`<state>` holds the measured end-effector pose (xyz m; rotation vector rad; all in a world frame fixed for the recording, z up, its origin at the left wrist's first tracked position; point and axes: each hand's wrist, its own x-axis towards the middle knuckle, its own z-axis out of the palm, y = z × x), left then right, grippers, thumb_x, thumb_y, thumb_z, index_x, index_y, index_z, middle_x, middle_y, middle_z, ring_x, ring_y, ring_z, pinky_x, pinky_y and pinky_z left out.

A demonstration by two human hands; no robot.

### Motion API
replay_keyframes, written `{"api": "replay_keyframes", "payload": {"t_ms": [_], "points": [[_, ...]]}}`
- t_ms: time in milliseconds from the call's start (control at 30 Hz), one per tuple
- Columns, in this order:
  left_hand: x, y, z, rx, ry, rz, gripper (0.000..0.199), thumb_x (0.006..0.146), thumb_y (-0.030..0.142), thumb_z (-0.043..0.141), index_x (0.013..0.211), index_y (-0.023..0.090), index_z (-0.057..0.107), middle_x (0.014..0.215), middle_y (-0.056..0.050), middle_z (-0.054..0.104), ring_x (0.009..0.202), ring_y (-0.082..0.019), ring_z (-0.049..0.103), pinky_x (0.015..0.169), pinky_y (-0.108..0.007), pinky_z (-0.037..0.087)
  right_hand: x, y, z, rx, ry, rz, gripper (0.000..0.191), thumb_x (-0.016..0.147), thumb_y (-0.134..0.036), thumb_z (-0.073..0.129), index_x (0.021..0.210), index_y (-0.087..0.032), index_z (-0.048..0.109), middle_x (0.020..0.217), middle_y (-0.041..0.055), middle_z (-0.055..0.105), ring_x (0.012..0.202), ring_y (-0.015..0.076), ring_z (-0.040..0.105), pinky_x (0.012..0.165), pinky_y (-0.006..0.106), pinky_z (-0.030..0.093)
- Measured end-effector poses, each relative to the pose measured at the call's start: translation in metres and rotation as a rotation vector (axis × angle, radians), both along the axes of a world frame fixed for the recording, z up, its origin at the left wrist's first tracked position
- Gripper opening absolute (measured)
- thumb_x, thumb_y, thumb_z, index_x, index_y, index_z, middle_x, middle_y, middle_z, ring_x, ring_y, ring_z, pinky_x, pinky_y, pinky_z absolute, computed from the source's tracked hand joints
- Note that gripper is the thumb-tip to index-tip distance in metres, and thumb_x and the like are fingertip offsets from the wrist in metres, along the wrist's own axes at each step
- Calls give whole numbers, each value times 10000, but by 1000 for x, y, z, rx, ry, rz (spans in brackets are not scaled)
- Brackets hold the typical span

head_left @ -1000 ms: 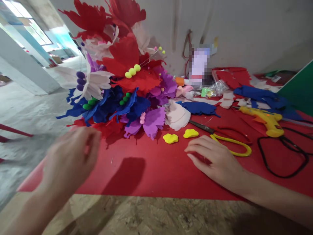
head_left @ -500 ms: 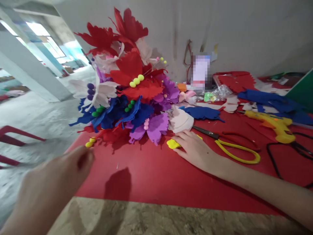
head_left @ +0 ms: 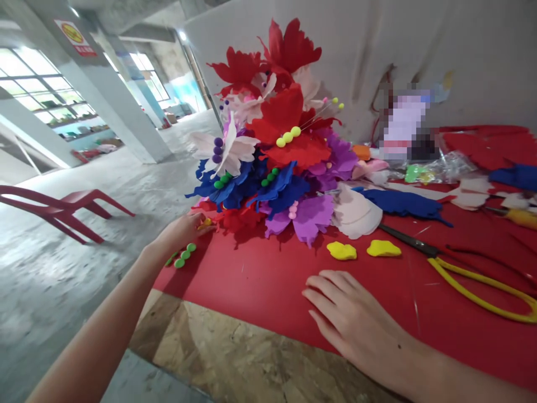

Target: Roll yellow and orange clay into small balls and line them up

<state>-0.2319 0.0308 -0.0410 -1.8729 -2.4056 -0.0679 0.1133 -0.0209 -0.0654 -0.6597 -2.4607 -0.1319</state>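
My left hand (head_left: 184,230) is at the left edge of the red table surface (head_left: 251,280), its fingers closed on a small yellow piece (head_left: 205,224). Green balls (head_left: 184,255) lie just below that hand. Fingers apart, my right hand (head_left: 335,302) rests palm down near the front edge and holds nothing. Beyond it lie a yellow foam piece (head_left: 342,251) and a second yellow foam piece (head_left: 384,248). A pile of red, white, blue and purple butterflies (head_left: 285,140) with coloured ball bodies rises at the middle back.
Scissors (head_left: 436,260) lie at the right. White cutouts (head_left: 356,211), blue cutouts (head_left: 403,204) and plastic bags (head_left: 448,165) spread behind. A phone-like screen (head_left: 405,123), partly blurred, leans at the wall. A red chair (head_left: 79,204) stands on the left floor.
The view has turned left. My left hand has reached forward to the yellow piece by the butterflies. My right hand has drawn back from the yellow foam pieces, and both now show.
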Motion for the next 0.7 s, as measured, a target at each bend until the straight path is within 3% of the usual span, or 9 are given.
{"api": "replay_keyframes", "payload": {"t_ms": [233, 433, 700], "points": [[-15, 4, 5, -149, 49, -4, 341, 880, 369, 344, 849, 105, 557, 721, 6, 544, 657, -109, 514, 603, -190, 361, 3, 2, -1, -39, -28, 13, 223, 757, -82, 410, 802, -166, 612, 838, 45, 641, 788, 196, 541, 670, 320, 397], [-18, -10, 16, -206, 30, -32, 306, 849, 371, 472, 1004, 117, 542, 960, -47, 580, 847, -183, 574, 742, -362, 482, 7, 2, -3, -50, -6, 2, 244, 774, -90, 394, 800, -160, 626, 833, 48, 648, 781, 191, 548, 686, 319, 420], [-19, -6, 10, -277, 65, 82, 308, 848, 346, 485, 1063, 128, 520, 1022, -62, 566, 866, -180, 573, 740, -367, 494, 9, 3, -2, -74, -20, -1, 266, 767, -80, 385, 777, -163, 637, 810, 52, 655, 743, 182, 567, 636, 305, 443]]}}
